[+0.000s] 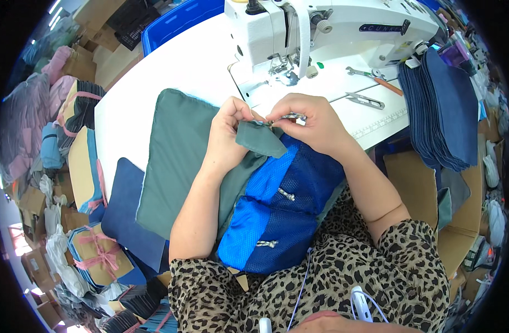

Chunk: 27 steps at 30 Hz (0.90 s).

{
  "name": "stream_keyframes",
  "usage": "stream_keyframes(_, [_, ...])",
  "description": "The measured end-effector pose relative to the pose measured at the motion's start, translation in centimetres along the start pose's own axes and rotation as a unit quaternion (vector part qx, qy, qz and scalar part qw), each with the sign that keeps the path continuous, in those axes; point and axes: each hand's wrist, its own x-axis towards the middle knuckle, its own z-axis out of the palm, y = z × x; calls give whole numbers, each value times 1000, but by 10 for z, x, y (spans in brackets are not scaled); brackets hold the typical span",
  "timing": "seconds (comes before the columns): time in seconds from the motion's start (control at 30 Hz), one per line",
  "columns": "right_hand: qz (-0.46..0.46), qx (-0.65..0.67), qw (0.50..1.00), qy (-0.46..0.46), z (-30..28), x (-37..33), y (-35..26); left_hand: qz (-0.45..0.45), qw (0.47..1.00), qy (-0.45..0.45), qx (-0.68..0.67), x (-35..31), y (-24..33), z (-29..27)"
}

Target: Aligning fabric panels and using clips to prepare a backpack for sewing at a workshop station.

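Note:
My left hand (230,125) pinches the upper edge of a small dark green fabric flap (260,140) in front of the sewing machine. Close beside it, my right hand (312,122) is closed on a short black-and-white patterned cord (292,116); the exact spot between the fingertips is partly hidden. A blue pouch with dark mesh panels (290,222) hangs below the hands onto my lap. Two similar patterned cord pulls lie on its mesh. Under my left forearm, a large dark green fabric panel (179,144) spreads over the table, joined or lying against the pouch; I cannot tell which.
A white sewing machine (343,33) stands on the white table (127,94). Right of its needle lie thread snips (366,101), a wrench (358,72) and an orange-handled tool (388,86). Stacked navy panels (440,111) overhang the right edge above a cardboard box (459,238). Tied bundles crowd the left.

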Motion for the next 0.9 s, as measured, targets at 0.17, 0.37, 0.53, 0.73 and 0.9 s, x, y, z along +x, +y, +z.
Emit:
stream_keyframes(0.17, [-59, -62, 996, 1, 2, -1, -2, 9, 999, 4, 36, -2, 2, 2])
stream_keyframes(0.37, [-96, -172, 980, 32, 5, -3, -10, 17, 995, 18, 93, -5, 2, 4])
stream_keyframes(0.53, [-130, -214, 968, 33, 6, -4, -7, 44, 984, 34, 168, -6, 4, 6])
stream_keyframes(0.73, [-137, -188, 972, 20, 2, -4, -3, 79, 976, 31, 203, -6, 4, 5])
stream_keyframes(0.9, [-112, -165, 980, 16, 1, -5, -5, 90, 967, 23, 237, -9, 10, 7])
